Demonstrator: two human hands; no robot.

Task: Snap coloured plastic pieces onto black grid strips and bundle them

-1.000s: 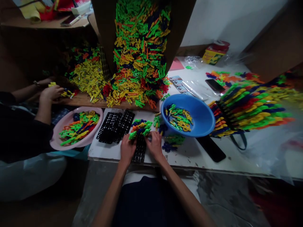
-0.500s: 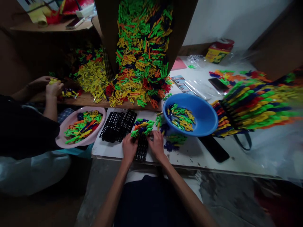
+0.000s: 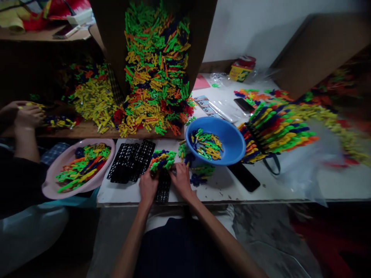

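Note:
Both my hands are at the table's near edge, around a black plastic rack [image 3: 164, 187] standing on the white board. My left hand [image 3: 148, 187] and my right hand [image 3: 181, 180] grip it from either side, with fingers curled at its top. On the rack sits a dense cluster of green, blue, orange and yellow plastic pieces [image 3: 162, 160], its lower part touching my fingers. Dark blue and green pieces [image 3: 199, 173] lie just right of my right hand. The rack's lower end is partly hidden between my hands.
Left of my hands lie black plastic racks [image 3: 130, 162]; a pink basin [image 3: 78, 172] holds coloured pieces. A blue basin [image 3: 214, 141] stands to the right, beside a black phone [image 3: 245, 177] and bundled strips [image 3: 275, 133]. A co-worker's hands [image 3: 27, 116] work at far left, below a heaped pile [image 3: 156, 73].
The whole view has swung, so everything sits further left in the picture. My hands remain on the rack, with the cluster shifted slightly. The co-worker's hands have moved closer together.

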